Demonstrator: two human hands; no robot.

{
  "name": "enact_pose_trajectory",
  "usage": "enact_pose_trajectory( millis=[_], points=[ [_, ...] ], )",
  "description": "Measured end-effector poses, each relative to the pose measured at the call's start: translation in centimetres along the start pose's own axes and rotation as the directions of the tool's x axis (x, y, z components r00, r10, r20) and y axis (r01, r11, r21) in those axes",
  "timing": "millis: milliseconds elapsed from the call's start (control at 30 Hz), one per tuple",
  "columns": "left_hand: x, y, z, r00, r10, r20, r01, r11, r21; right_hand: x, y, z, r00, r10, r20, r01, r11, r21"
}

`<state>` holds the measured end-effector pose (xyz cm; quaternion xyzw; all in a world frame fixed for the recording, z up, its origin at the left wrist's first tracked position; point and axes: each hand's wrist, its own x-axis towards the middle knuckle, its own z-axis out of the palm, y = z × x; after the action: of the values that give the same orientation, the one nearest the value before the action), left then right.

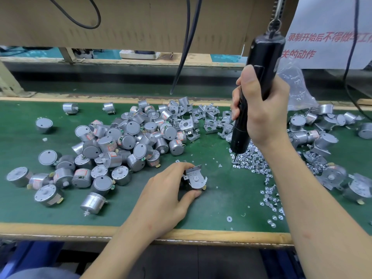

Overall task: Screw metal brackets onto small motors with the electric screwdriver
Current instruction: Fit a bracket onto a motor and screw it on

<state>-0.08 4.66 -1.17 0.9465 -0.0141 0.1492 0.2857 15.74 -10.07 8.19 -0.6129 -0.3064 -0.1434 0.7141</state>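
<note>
My left hand (167, 190) grips a small silver motor with a metal bracket (194, 178) laid on top, resting on the green mat near the front edge. My right hand (261, 109) holds the black electric screwdriver (255, 93) upright; it hangs from a hook above. Its bit tip (234, 158) points down into a pile of small screws (250, 161), to the right of the held motor. Loose brackets (209, 119) lie at the back centre.
A big heap of loose silver motors (120, 137) covers the left and middle of the mat. Motors with brackets (330, 178) lie at the right, behind my right forearm. Screws trail toward the front edge (271, 200). Black cables (181, 63) hang down at the back.
</note>
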Motion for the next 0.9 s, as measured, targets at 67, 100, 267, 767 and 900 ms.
enact_pose_trajectory(
  millis=[67, 100, 267, 767, 900],
  points=[
    [0.0, 0.0, 0.0, 1.000, 0.002, 0.001, -0.002, 1.000, 0.004, 0.0, 0.0, 0.0, 1.000, 0.002, -0.001, -0.002, 1.000, 0.003],
    [0.0, 0.0, 0.0, 1.000, 0.004, 0.002, -0.004, 1.000, 0.005, -0.1, 0.0, 0.0, 1.000, 0.002, 0.000, -0.002, 1.000, 0.003],
    [0.0, 0.1, -0.1, 1.000, 0.005, 0.005, -0.005, 1.000, 0.008, -0.2, 0.1, 0.0, 1.000, -0.010, 0.005, 0.010, 1.000, -0.014],
    [0.0, 0.0, 0.0, 1.000, 0.003, 0.000, -0.003, 1.000, 0.003, -0.7, -0.8, 0.8, 1.000, 0.013, 0.023, -0.015, 0.996, 0.088],
    [0.0, 0.0, 0.0, 1.000, 0.006, 0.005, -0.006, 1.000, -0.001, -1.0, -0.7, 1.4, 0.999, 0.029, 0.043, -0.033, 0.995, 0.092]
  ],
)
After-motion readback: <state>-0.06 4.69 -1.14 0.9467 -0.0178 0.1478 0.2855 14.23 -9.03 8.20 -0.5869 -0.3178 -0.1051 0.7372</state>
